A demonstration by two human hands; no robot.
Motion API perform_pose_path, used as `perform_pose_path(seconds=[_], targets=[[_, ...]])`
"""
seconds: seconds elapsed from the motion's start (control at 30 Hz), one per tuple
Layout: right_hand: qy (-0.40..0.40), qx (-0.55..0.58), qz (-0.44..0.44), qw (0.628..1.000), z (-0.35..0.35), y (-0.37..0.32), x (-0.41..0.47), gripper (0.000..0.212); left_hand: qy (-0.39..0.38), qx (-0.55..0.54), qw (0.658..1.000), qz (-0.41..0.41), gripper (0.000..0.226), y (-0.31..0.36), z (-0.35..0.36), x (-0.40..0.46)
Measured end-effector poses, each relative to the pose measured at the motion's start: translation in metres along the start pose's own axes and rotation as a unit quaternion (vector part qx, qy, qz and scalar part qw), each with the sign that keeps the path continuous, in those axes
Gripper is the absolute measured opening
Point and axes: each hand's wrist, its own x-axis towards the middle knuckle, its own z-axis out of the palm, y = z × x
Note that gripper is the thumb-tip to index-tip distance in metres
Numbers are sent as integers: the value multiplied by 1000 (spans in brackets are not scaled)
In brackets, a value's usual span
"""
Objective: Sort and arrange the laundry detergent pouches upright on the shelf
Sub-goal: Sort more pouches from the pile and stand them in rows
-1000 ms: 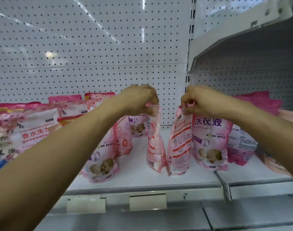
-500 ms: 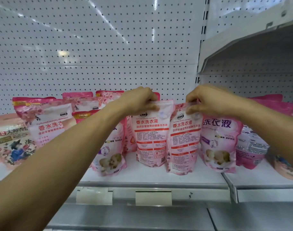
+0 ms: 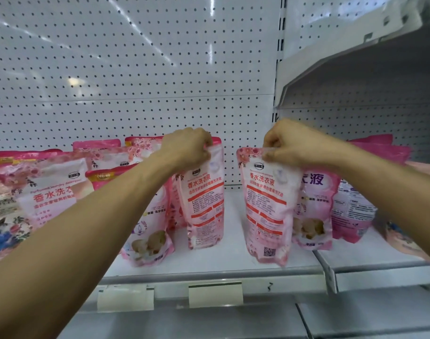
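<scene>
Left hand (image 3: 187, 149): fingers curled, pinching the top seal of one perfumed laundry detergent pouch (image 3: 205, 199). Right hand (image 3: 286, 143): likewise closed on the top seal of a second pouch (image 3: 267, 204) of the same print. Each pouch hangs at six o'clock from its hand, long axis vertical, back panel toward the camera. A bare strip of shelf (image 3: 233, 243) lies between the two; they are apart, not touching.

The left pouch's base sits on the shelf deck, further back. The right pouch's base is near the front lip; whether it is fully seated cannot be told.

At three o'clock of the right pouch, just beside it, stands a pink pouch with purple lettering (image 3: 316, 211). At nine o'clock of the left pouch stands another pouch (image 3: 150, 236).

Judgement: each hand serves its own pouch; the next move turns on closing the gap and squaring the fronts.
</scene>
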Motion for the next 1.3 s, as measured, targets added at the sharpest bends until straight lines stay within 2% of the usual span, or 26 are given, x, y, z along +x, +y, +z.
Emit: perform_pose_path(seconds=[0.03, 0.07, 0.13, 0.27, 0.37, 0.43, 0.5, 0.6, 0.67, 0.7, 0.8, 0.87, 0.93, 1.1, 1.3], targets=[[-7, 32, 17, 999, 0, 1, 1, 13, -20, -33, 999, -10, 37, 1, -1, 1], [-15, 59, 33, 998, 0, 1, 3, 23, -41, -77, 996, -19, 48, 1, -4, 1], [-29, 139, 68, 987, 0, 3, 5, 31, -86, -175, 980, -48, 55, 2, -9, 1], [-76, 274, 152, 947, 0, 8, 9, 21, -183, -330, 922, -90, 25, -2, -19, -2], [-152, 368, 157, 904, -8, 9, 9, 29, -229, -357, 903, -67, 37, -4, -22, -6], [-178, 345, 115, 915, -10, 6, 9, 23, -249, -333, 909, -21, 46, -3, -24, -8], [-160, 271, 70, 947, -7, 1, 6, 10, -256, -302, 918, 11, 39, -1, -24, -10], [-56, 135, 11, 989, 1, -2, 3, 2, -205, -239, 947, 58, 21, 1, -23, -11], [10, 28, -28, 999, 5, -2, 3, 9, -153, -166, 970, 91, 14, 4, -21, -11], [27, 0, -42, 999, 6, -1, 3, 10, -130, -126, 978, 105, 18, 5, -20, -11], [10, -5, -75, 997, 11, 7, 3, 10, -70, -55, 987, 136, 17, 6, -19, -14], [-26, 39, -66, 997, 15, 13, -1, 11, -49, -9, 988, 148, 19, 6, -21, -19], [-22, 99, -53, 993, 20, 19, -5, 13, -48, 21, 989, 142, 28, 7, -24, -25], [49, 130, -55, 989, 24, 22, -10, 19, -27, -79, 991, 102, 30, 11, -36, -46], [127, 192, -53, 972, 15, 13, -16, 14, 23, -185, 981, 49, 36, 9, -51, -83]])
